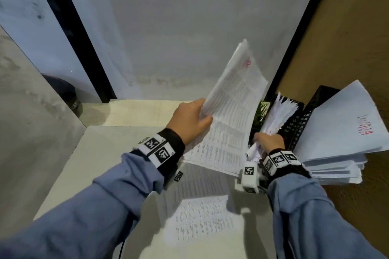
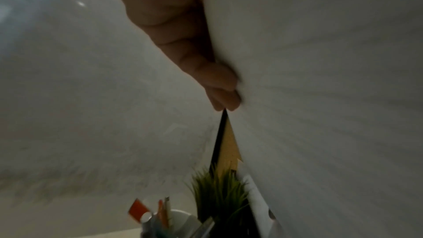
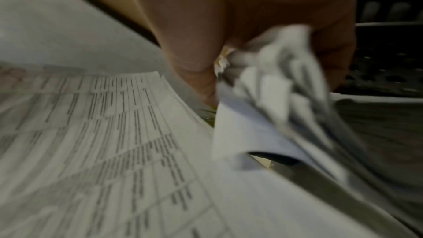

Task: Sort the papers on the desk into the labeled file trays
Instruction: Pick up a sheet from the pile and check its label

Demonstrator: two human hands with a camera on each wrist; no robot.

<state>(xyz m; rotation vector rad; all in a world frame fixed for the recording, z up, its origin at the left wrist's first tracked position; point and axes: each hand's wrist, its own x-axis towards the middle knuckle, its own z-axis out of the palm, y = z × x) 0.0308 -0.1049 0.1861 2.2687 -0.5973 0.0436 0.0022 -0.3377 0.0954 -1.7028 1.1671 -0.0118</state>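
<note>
My left hand [image 1: 194, 119] grips the left edge of a sheaf of printed sheets [image 1: 229, 115], lifted and tilted above the desk; a red mark sits near its top. In the left wrist view my fingers [image 2: 219, 86] curl against the blank back of the sheaf [image 2: 320, 97]. My right hand [image 1: 268, 143] clutches a crumpled bundle of white papers [image 1: 277, 113] beside a black mesh file tray [image 1: 299, 126]. In the right wrist view the bundle [image 3: 274, 82] is bunched in my fist, with the printed sheets [image 3: 103, 142] to its left. More printed pages [image 1: 202, 214] lie on the desk.
A thick stack of white paper [image 1: 341, 136] with red lettering lies on the right, over the trays. A small green plant [image 1: 261, 111] stands behind the sheets. A white cup of pens [image 2: 164, 220] sits by the plant [image 2: 219, 193]. A grey wall rises behind the desk [image 1: 84, 164].
</note>
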